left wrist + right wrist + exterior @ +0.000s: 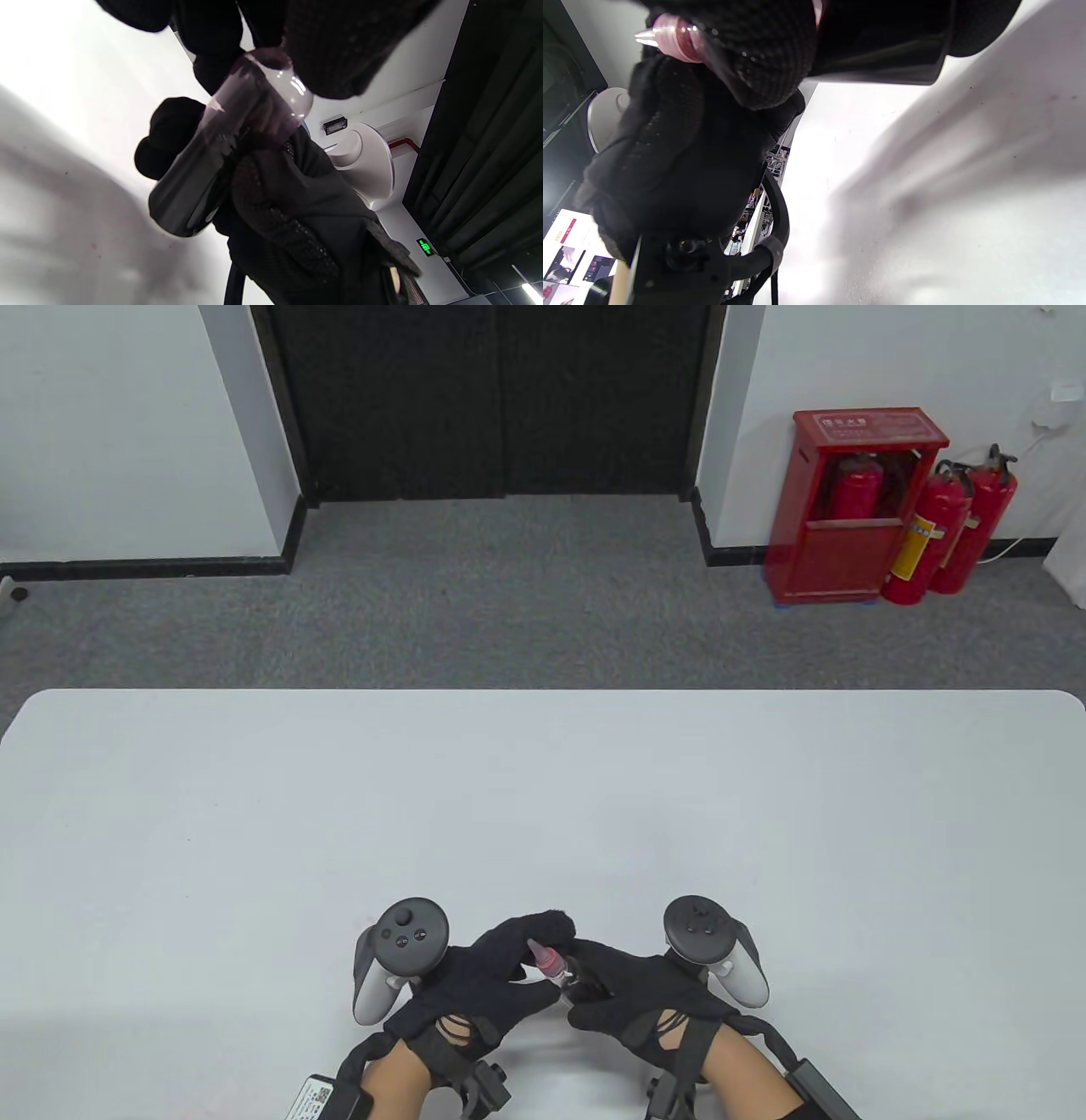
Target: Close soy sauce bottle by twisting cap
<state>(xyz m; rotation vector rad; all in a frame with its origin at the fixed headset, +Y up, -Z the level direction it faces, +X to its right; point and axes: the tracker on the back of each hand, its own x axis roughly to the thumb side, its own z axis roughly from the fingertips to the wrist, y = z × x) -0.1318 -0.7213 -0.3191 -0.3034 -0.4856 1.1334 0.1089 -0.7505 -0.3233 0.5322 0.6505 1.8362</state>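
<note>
The soy sauce bottle [570, 977] is small, with dark liquid and a pink pointed cap [547, 959]. It is held tilted just above the white table [543, 797] near the front edge. My right hand [604, 984] grips the bottle body. My left hand [533, 948] curls its fingers around the cap and neck. In the left wrist view the bottle [220, 152] shows a clear upper part, with my left fingers [339, 46] over its top. In the right wrist view the cap [670, 38] pokes out past my right fingers [763, 59], which wrap the dark body [882, 42].
Grey carpet lies beyond the table's far edge. A red extinguisher cabinet [848, 509] with extinguishers stands at the back right wall, beside a dark doorway [501, 398].
</note>
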